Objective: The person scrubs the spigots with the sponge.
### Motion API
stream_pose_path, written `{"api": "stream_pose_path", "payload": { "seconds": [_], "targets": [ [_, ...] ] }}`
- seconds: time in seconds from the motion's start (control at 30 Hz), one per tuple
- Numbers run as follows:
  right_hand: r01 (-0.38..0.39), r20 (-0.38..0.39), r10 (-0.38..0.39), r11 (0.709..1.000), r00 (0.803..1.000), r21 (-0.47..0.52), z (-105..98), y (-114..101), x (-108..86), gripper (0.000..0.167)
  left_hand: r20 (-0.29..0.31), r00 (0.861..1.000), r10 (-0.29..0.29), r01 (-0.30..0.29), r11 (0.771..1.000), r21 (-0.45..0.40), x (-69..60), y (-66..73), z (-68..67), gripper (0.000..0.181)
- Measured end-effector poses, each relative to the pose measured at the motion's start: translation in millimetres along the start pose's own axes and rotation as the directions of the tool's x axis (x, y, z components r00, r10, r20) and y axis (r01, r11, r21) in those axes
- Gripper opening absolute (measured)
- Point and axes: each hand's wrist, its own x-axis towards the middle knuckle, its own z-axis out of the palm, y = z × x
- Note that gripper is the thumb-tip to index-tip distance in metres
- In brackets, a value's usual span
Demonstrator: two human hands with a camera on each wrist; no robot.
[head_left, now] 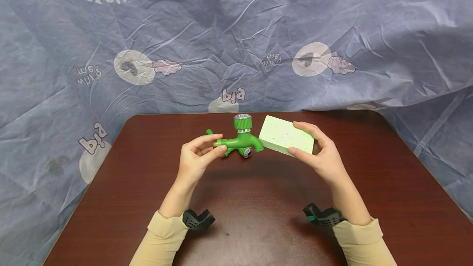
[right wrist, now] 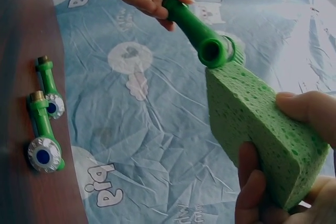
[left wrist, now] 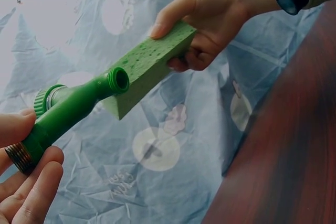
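My left hand pinches a green faucet by its threaded brass inlet end, with the ribbed green knob upward and the spout pointing right. In my right hand is a light green sponge block, gripped at its right end between thumb and fingers. The sponge's near end is right by the spout; in the right wrist view the faucet overlaps the top corner of the sponge, and I cannot tell whether they touch. Both things are held up above the table.
Two more green faucets lie on the dark brown table behind the held one; the right wrist view shows a nearer faucet and a farther faucet. A blue-grey printed cloth hangs behind the table's far edge.
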Motion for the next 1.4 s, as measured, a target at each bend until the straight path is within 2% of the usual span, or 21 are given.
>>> {"api": "stream_pose_path", "payload": {
  "seconds": [0.2,0.43,0.6,0.8,0.93,1.17,1.4],
  "targets": [
    [0.023,0.061,-0.02,0.998,0.998,-0.052,-8,-5,-1.4,0.058,-0.012,1.0,0.0,-0.001,0.997,-0.081,0.8,-0.2,-1.6,0.034],
    [0.072,0.169,-0.067,0.997,0.983,-0.027,-12,-9,-3.3,0.06,-0.059,0.998,-0.007,0.002,0.995,-0.099,1.0,-0.8,0.8,0.031],
    [0.129,0.198,-0.122,0.991,0.973,-0.023,-11,-8,-3.4,0.062,-0.069,0.998,-0.007,-0.001,0.993,-0.117,0.4,-1.5,1.5,0.026],
    [0.227,0.241,-0.23,0.973,0.943,0.041,-13,-6,-2.4,0.066,-0.063,0.998,0.021,-0.029,0.991,-0.133,0.1,-0.4,1.4,0.027],
    [0.247,0.277,-0.251,0.968,0.928,0.051,-14,-5,-2.5,0.067,-0.068,0.998,0.02,-0.029,0.99,-0.134,0.1,-0.1,1.8,0.029],
    [0.256,0.294,-0.262,0.965,0.919,0.057,-13,-6,-2.9,0.068,-0.068,0.997,0.02,-0.03,0.99,-0.137,-0.2,-0.1,1.5,0.033],
    [0.293,0.339,-0.309,0.951,0.889,0.099,-13,-6,-2.2,0.068,-0.075,0.997,0.026,-0.034,0.993,-0.115,0.3,-2.2,4.1,0.031]
  ]
}}
